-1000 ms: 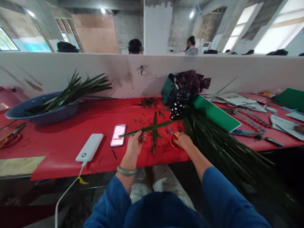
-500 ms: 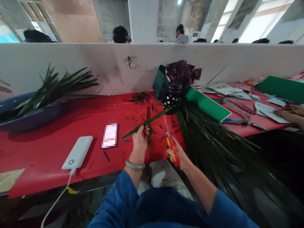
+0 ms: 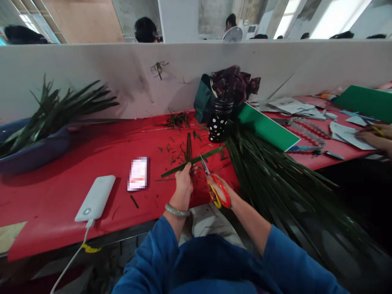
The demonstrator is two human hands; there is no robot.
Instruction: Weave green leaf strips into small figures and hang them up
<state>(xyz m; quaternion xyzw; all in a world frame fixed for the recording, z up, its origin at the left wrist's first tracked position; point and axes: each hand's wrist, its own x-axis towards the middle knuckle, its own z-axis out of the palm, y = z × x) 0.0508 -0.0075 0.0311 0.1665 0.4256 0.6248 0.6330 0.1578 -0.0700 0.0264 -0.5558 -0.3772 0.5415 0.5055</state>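
My left hand (image 3: 185,179) pinches a long green leaf strip (image 3: 211,153), which slants up to the right over the red-covered table (image 3: 116,143). Another leaf piece (image 3: 189,143) stands out beyond the fingers, crossing the strip; whether it is held too I cannot tell. In my right hand (image 3: 225,190) is a pair of scissors (image 3: 219,191) with red and yellow handles. Their blades point up and left and meet the strip just right of my left fingers. Small leaf scraps (image 3: 174,157) lie around the strip.
To the right, a big bundle of long leaves (image 3: 269,175) hangs over the table edge. A flowered black cup (image 3: 218,124) and green board (image 3: 266,126) stand behind. At left are a phone (image 3: 137,174), power bank (image 3: 95,198) and blue basin (image 3: 39,145). Another person's hand (image 3: 378,138) is far right.
The scissors have moved up and left, from beside the strip to its edge. The strip's right end now shows short of the cup instead of reaching the leaf bundle. The view has tilted down slightly.
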